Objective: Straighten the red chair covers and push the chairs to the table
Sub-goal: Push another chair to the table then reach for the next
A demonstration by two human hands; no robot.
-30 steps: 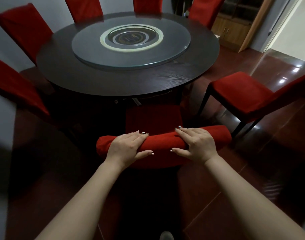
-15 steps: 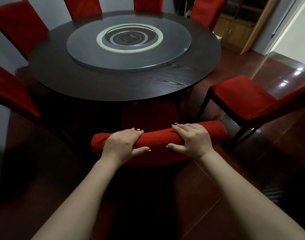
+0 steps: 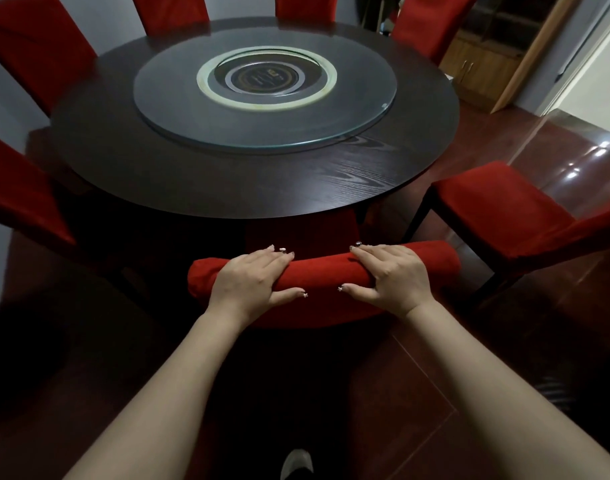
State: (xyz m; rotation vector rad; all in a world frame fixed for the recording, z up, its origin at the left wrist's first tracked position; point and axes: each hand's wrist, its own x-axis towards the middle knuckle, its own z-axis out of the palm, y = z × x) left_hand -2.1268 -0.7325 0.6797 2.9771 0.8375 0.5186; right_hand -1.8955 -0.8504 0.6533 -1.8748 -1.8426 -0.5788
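A red-covered chair (image 3: 322,273) stands right in front of me, its seat mostly under the round dark table (image 3: 227,181). My left hand (image 3: 251,277) grips the top of its backrest left of centre, fingers over the far side and thumb on the near side. My right hand (image 3: 390,275) grips the same top edge right of centre in the same way. Another red-covered chair (image 3: 497,209) stands pulled out from the table at the right, its seat fully showing.
A glass turntable (image 3: 359,109) lies on the table. Several more red chairs (image 3: 36,46) ring the far and left sides. A wooden cabinet (image 3: 480,67) stands at the back right. Glossy dark red floor (image 3: 556,341) spreads to the right.
The chair I hold has slid forward under the table, with both hands keeping their grip on the backrest. The table has come closer in view.
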